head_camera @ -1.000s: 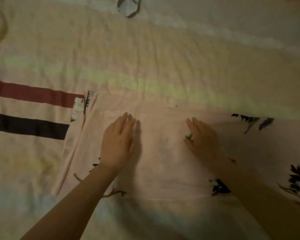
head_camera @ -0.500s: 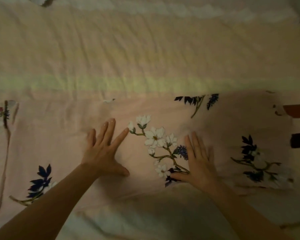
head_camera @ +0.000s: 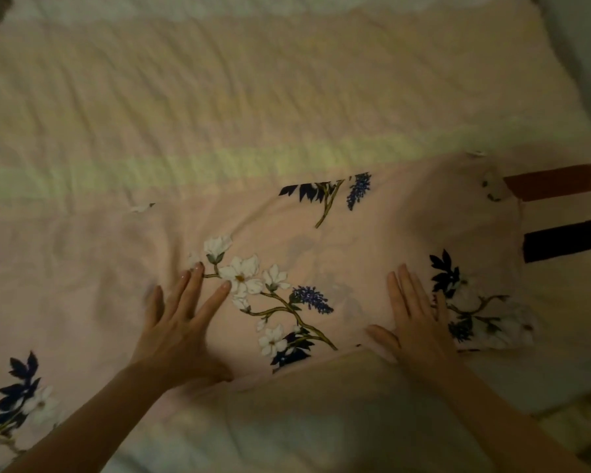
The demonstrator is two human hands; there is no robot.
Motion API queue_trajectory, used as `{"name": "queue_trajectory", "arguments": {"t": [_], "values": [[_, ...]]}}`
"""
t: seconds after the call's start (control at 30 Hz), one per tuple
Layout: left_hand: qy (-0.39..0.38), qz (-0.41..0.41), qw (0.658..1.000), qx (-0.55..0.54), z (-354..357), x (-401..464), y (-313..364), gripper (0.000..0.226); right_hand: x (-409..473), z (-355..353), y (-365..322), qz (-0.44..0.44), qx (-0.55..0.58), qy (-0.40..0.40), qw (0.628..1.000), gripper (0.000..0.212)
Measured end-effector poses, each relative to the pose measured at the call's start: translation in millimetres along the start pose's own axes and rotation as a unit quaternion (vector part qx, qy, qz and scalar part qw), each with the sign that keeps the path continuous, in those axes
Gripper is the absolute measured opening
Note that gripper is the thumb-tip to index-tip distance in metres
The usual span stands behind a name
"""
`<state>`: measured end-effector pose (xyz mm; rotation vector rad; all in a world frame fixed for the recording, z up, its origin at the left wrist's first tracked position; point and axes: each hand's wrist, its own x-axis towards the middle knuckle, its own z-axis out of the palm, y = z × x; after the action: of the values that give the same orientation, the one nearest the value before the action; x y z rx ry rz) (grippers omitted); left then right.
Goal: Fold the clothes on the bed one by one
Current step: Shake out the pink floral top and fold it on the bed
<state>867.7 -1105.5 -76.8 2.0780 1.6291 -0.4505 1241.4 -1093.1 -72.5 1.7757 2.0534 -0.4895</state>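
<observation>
A: So where do we stand with the floral garment [head_camera: 321,240]?

B: It lies spread across the middle of the frame on the bed [head_camera: 219,97], its long axis running left to right. Our left hand [head_camera: 181,322] and right hand [head_camera: 417,322] both rest flat on it, fingers straight, gripping nothing.

A: Which end do we take?

B: We judge the right edge, beside the striped cloth [head_camera: 560,213] at the right of the frame, lies nearer our right hand; folding it leftward looks natural.
</observation>
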Motion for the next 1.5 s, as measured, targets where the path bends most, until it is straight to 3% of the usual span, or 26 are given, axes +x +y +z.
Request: {"name": "queue_trajectory", "arguments": {"t": [0.1, 0.3, 0.43, 0.57, 0.67, 0.73, 0.83, 0.97, 1.07, 1.27, 1.4, 1.5], "values": [[0.015, 0.012, 1.000, 0.009, -9, 3, 9, 0.151, 1, -5, 1, -0.007, 0.020, 0.007, 1.000, 0.086], [0.120, 0.083, 0.989, -0.019, -49, 48, 63, 0.108, 17, -32, 24, 0.011, 0.087, 0.074, 0.993, 0.082], [0.151, 0.093, 0.984, -0.012, -72, 104, 117, 0.105, 36, -53, 52, 0.015, 0.090, 0.100, 0.991, 0.080], [0.141, 0.077, 0.987, 0.012, -89, 156, 156, 0.101, 66, -77, 86, 0.017, 0.058, 0.096, 0.994, 0.076], [0.178, 0.069, 0.981, 0.023, -99, 184, 173, 0.087, 93, -99, 109, 0.007, 0.035, 0.143, 0.989, 0.060], [0.183, 0.057, 0.982, 0.006, -105, 200, 179, 0.079, 112, -112, 122, 0.005, 0.065, 0.182, 0.981, 0.051], [0.220, 0.030, 0.974, -0.055, -113, 216, 184, 0.079, 141, -130, 138, 0.002, 0.142, 0.205, 0.968, 0.056], [0.185, -0.043, 0.965, -0.181, -127, 236, 187, 0.061, 171, -151, 149, -0.001, 0.256, 0.165, 0.953, 0.060], [0.158, -0.056, 0.953, -0.253, -134, 247, 186, 0.058, 185, -159, 155, -0.006, 0.304, 0.118, 0.945, 0.051], [0.102, -0.017, 0.934, -0.341, -145, 258, 195, 0.041, 202, -159, 170, -0.018, 0.235, 0.094, 0.967, 0.029], [0.094, -0.017, 0.920, -0.381, -148, 259, 198, 0.014, 196, -160, 177, -0.018, 0.300, 0.083, 0.950, 0.013], [0.093, -0.001, 0.909, -0.407, -150, 252, 199, 0.021, 188, -165, 183, -0.025, 0.374, 0.076, 0.924, 0.017]]}}
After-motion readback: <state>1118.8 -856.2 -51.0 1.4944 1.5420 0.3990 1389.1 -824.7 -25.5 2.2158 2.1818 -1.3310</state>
